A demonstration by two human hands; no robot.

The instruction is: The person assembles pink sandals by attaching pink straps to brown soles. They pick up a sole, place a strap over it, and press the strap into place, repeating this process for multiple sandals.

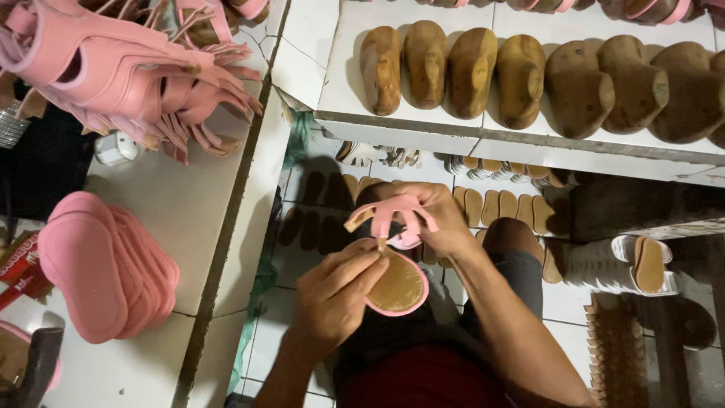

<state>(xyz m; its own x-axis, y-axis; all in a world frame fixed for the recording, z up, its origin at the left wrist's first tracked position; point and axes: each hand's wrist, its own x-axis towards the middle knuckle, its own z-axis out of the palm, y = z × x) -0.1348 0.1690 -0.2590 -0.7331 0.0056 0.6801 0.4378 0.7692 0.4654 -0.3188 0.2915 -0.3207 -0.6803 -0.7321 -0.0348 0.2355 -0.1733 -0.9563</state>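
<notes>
- The left hand [332, 298] pinches the near edge of a small pink sandal [396, 283], fingertips pressed onto its tan sole, which faces up.
- The right hand [434, 219] holds the far end, its grip closed around the pink straps [393, 215] just beyond the left grip.
- The sandal sits over the person's lap, above the tiled floor [302, 227].
- Left of both grips, on the white table [189, 204], lie a stack of pink pads [102, 264] and a heap of pink uppers [128, 68].
- Beyond the grips, wooden shoe forms [521, 75] line a shelf [529, 140].
- My guess: the strap end could slip from the pinch, since only fingertips hold it, and the sandal could drop to the floor.
</notes>
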